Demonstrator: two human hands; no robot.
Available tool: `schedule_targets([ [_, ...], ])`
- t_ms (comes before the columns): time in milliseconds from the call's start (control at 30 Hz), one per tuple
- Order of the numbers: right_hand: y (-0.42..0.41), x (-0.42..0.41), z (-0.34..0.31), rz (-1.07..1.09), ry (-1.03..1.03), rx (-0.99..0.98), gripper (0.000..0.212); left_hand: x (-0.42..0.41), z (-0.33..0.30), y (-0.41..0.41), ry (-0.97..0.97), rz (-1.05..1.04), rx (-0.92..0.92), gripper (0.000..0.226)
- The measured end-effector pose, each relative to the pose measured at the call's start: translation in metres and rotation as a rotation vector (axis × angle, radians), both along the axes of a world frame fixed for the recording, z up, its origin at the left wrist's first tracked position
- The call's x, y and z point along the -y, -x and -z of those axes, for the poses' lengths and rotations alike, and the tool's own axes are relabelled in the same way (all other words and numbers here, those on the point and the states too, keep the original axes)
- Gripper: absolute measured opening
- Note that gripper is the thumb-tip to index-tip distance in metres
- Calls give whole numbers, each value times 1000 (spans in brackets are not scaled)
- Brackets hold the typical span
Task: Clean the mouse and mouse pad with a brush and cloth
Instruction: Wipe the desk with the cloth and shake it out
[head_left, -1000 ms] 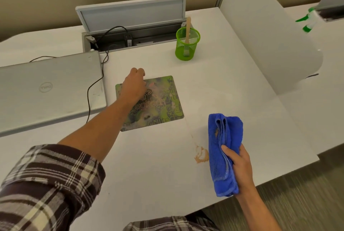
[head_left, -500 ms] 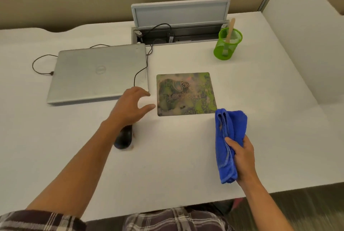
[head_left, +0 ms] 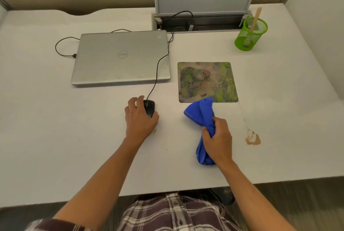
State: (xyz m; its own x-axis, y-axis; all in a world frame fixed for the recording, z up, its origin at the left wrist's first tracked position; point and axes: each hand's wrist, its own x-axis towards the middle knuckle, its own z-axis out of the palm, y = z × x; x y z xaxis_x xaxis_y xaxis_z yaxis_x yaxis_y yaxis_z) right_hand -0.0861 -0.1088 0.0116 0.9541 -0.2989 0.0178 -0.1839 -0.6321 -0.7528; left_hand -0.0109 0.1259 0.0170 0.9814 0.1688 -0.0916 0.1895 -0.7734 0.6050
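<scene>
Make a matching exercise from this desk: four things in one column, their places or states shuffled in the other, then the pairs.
1. mouse
2. cloth
3. brush
4. laptop

A. stands in the green cup
B. closed, lid down
C. bunched in the right hand
D. under the left hand

Pairs: 1-D, 2-C, 3-A, 4-B

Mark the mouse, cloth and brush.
mouse (head_left: 149,108), head view, on its black top.
cloth (head_left: 202,112), head view, on the blue fold above the hand.
brush (head_left: 256,19), head view, on its wooden handle.
</scene>
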Motion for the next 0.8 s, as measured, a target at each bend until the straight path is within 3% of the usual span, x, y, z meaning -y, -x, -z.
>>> schedule_targets([
  [100,2,-6,3,62,150,18,27,-5,0,-1,67,-23,19,78],
  [233,-6,-16,-14,197,152,90,28,-27,-1,-3,81,-40,70,79],
  [367,-20,-78,-34,-1,224,145,38,-49,0,-4,57,-60,53,80],
  [533,-33,-160,-25,-308,551,-35,70,-59,1,0,39,-62,84,78],
  [700,-32,-170,-13,-435,864,-120,57,-56,4,5,-34,-10,103,73],
  [800,-25,-155,-12,-432,925,-127,54,-52,5,8,-44,-4,89,76],
])
